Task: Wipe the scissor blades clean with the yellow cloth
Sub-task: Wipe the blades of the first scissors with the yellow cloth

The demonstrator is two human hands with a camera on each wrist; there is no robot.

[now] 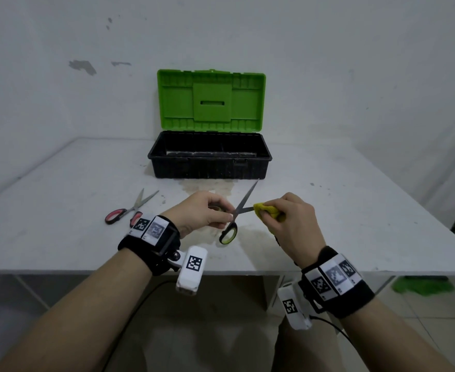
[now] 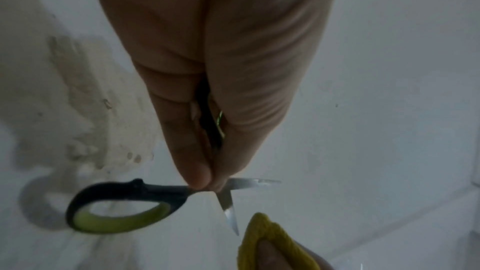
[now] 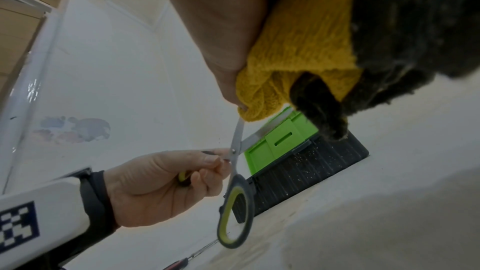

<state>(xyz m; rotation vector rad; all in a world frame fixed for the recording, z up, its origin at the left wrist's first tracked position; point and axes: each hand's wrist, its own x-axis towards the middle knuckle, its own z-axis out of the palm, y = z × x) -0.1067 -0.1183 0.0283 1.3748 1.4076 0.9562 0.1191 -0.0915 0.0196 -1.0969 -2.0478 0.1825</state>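
Observation:
Black-and-green handled scissors (image 1: pixel 229 232) hang above the table with their blades spread wide. My left hand (image 1: pixel 227 213) pinches them near the pivot, and one handle loop sits inside its curled fingers. One blade points up toward the toolbox. The other blade (image 2: pixel 231 217) points right, its tip at a bunched yellow cloth (image 1: pixel 258 208) that my right hand (image 1: pixel 269 210) grips. In the right wrist view the yellow cloth (image 3: pixel 298 59) folds round that blade tip, with the scissors (image 3: pixel 235 208) below it. Whether the tip is inside the fold cannot be told in the left wrist view.
A second pair of scissors with red handles (image 1: pixel 129 210) lies open on the table to the left. An open toolbox (image 1: pixel 210 167) with a raised green lid (image 1: pixel 210 100) stands at the back by the wall. A brownish stain (image 1: pixel 207 187) marks the white table (image 1: pixel 355 210).

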